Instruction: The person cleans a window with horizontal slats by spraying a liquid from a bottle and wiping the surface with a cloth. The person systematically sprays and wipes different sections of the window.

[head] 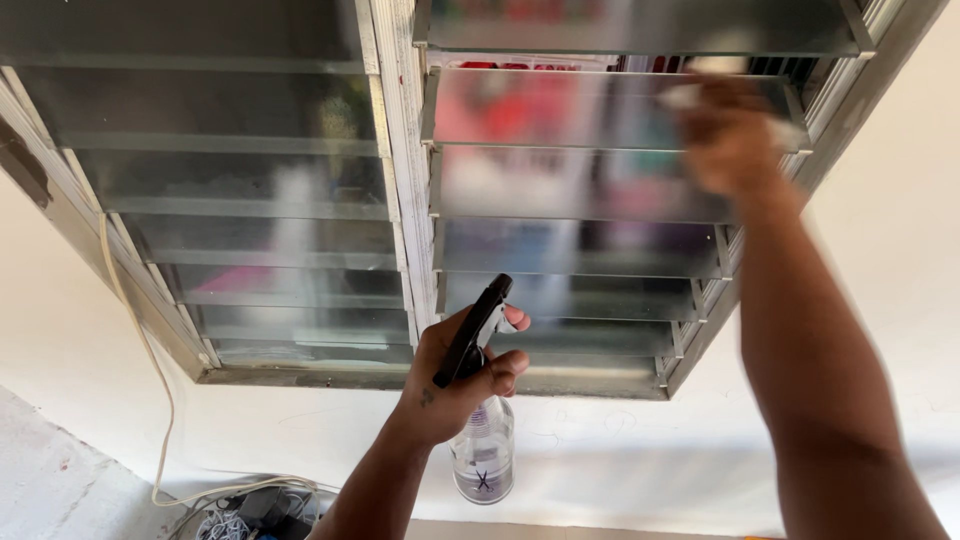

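Clear plastic spray bottle [483, 450], nearly empty, hangs gripped in my left hand [455, 375]; my blurred right hand [730, 140] presses a white cloth [700, 95] on a glass louvre slat [560, 110].

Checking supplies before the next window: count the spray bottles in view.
1. The clear spray bottle with a black trigger is gripped in the left hand, below the louvre window. Others may lie outside the frame.

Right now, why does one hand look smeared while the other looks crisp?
Head view: the right hand is motion-blurred against the glass slats; the left hand gripping the spray bottle is sharp. The slats show hazy, washed-out reflections.
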